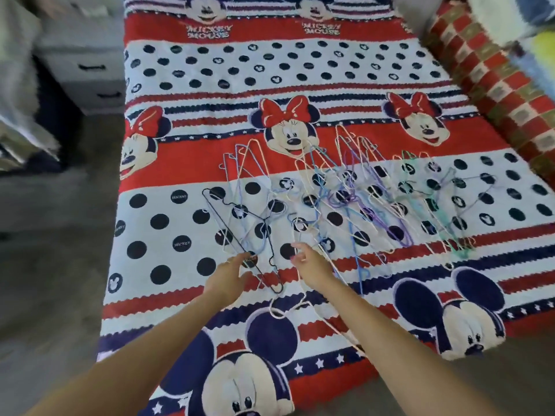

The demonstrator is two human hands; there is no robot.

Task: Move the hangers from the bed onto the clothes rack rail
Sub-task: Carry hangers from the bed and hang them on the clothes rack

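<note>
Several thin wire hangers in white, blue, purple, green and black lie spread across the middle of the bed (180, 229). A black hanger (240, 232) lies at the left of the pile, a white hanger (300, 301) nearest the bed's front. My left hand (228, 277) reaches over the black hanger's lower end, fingers relaxed and spread, touching or just above it. My right hand (309, 265) reaches beside it over the white hanger, fingers loosely curled; whether it pinches a wire I cannot tell. No clothes rack rail is in view.
The bed carries a red, white and navy cartoon-mouse blanket. A checked red pillow or bolster (495, 85) lies along the right edge. A grey drawer unit (87, 67) stands left of the bed, with grey floor (54, 265) beside it.
</note>
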